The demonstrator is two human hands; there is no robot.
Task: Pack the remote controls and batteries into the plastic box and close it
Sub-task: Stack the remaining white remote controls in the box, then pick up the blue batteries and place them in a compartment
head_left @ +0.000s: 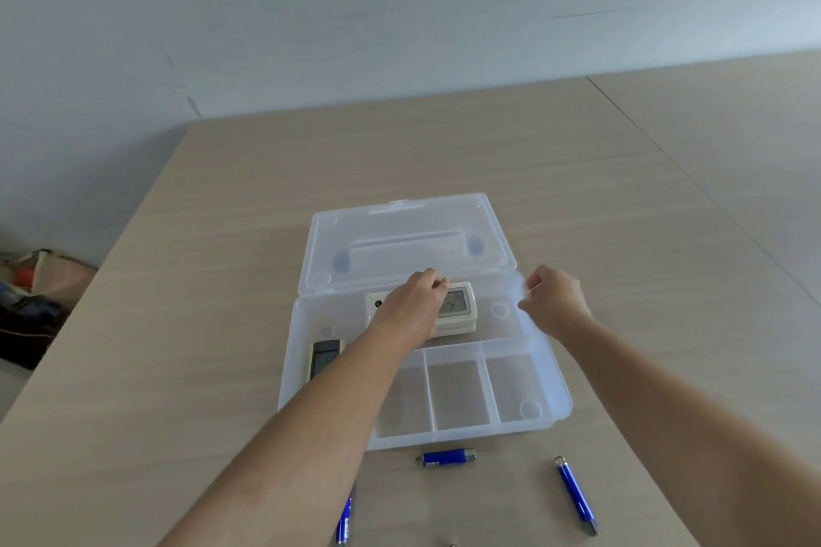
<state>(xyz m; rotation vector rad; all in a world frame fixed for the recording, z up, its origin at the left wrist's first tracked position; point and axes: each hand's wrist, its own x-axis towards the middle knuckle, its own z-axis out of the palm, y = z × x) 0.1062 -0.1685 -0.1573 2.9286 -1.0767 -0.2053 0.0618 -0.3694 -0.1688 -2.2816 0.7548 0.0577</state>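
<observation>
A clear plastic box (555,395) lies open on the table, its lid (408,235) folded back. Inside its rear section sit white remotes (457,309), stacked with a screen facing up. My left hand (411,302) rests on top of them, fingers curled over the stack. A dark-screened remote (324,358) lies in the box's left part, partly behind my left forearm. My right hand (555,300) pinches the box's right rim. Three blue batteries lie on the table in front: one (448,457) by the box, one (576,495) to the right, one (345,522) under my left arm.
The front of the box has three small divided compartments (457,391) with nothing in them. A wall rises behind the wooden table (622,191). Bags (31,302) lie on the floor past the table's left edge.
</observation>
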